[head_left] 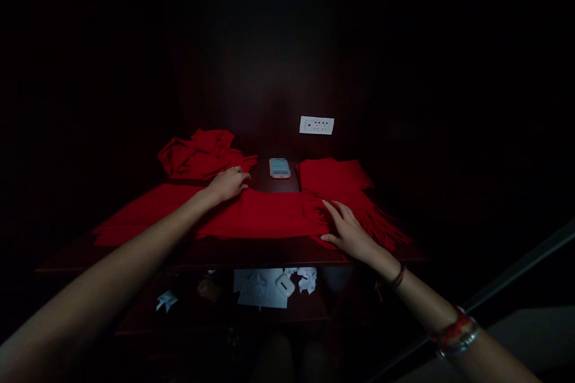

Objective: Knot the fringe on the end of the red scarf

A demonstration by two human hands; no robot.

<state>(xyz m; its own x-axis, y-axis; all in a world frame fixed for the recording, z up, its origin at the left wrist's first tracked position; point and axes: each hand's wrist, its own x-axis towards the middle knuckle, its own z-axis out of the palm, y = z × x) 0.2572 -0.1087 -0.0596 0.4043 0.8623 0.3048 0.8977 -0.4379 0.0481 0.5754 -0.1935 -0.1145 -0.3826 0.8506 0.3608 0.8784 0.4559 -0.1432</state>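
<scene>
A long red cloth (269,214) lies flat and folded across the dark shelf, its fringed end at the right. My left hand (231,182) rests at the cloth's far edge near its middle, fingers bent and apart. At the fringed end, my right hand (348,230) touches the fringe with its thumb and fingers spread. Behind my left hand sits a crumpled red cloth (200,152). A folded red cloth (332,175) with fringe lies beyond my right hand.
A phone (280,168) lies at the back of the shelf (224,257), below a white wall socket (317,125). On a lower level are papers (265,296), a white case (285,285) and a crumpled scrap (166,300). Much of the surroundings is dark.
</scene>
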